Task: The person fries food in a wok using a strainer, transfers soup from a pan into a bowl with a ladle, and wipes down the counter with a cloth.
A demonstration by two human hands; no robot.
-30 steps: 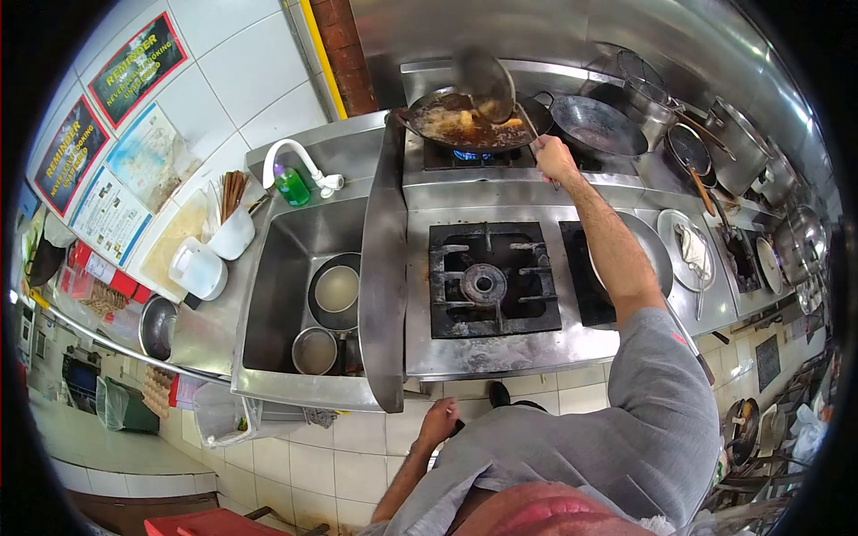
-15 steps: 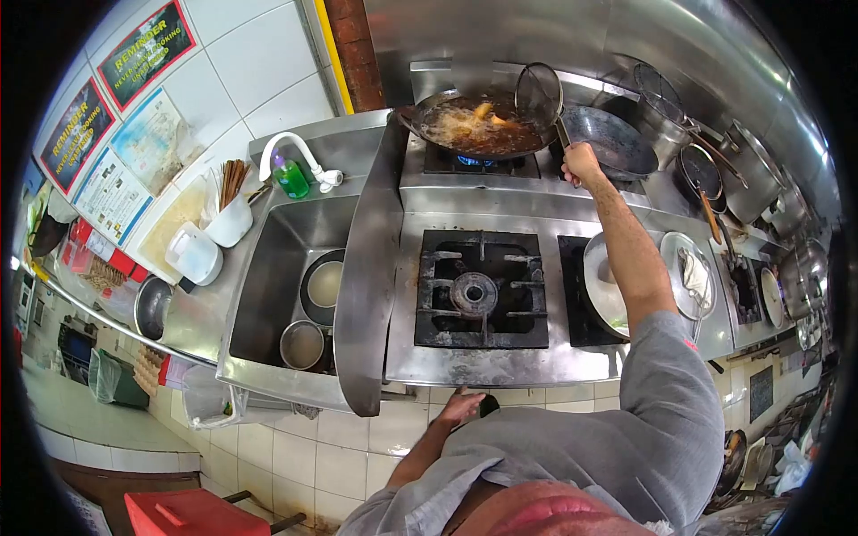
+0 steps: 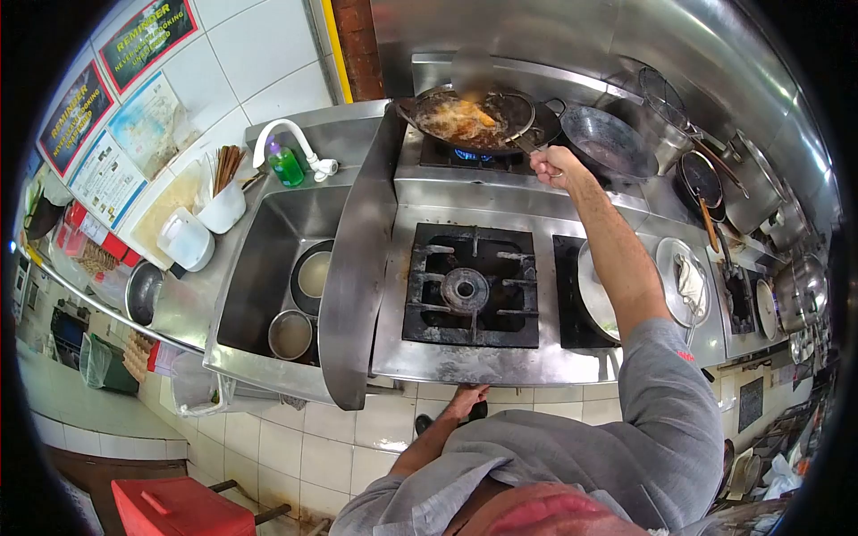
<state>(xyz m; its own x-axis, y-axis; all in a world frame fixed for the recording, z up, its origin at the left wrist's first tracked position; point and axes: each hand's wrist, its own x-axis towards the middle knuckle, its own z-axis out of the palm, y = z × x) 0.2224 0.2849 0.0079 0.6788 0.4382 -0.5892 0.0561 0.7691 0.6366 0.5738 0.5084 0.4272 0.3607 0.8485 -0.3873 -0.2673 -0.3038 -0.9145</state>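
My right hand (image 3: 556, 167) is closed around the handle of a wire mesh strainer (image 3: 516, 116). The strainer's head is down in the wok (image 3: 413, 119) on the back burner. Golden-brown pieces of food (image 3: 465, 116) lie in the bubbling dark oil there, at the strainer's left. Blue flame (image 3: 472, 154) shows under the wok. My left hand (image 3: 466, 400) is low at the stove's front edge. Its fingertips are partly hidden there, and whether they grip anything is unclear.
A second wok (image 3: 608, 143) sits right of the oil. In front is a bare burner grate (image 3: 465, 286). A steel divider (image 3: 357, 295) separates the stove from the sink (image 3: 255, 295), which holds pots. Further right are a lidded pan (image 3: 597, 290) and several stockpots (image 3: 751, 179).
My right hand has moved left and lowered the strainer from above the wok's right side into the oil beside the food. My left hand stays at the stove's front edge.
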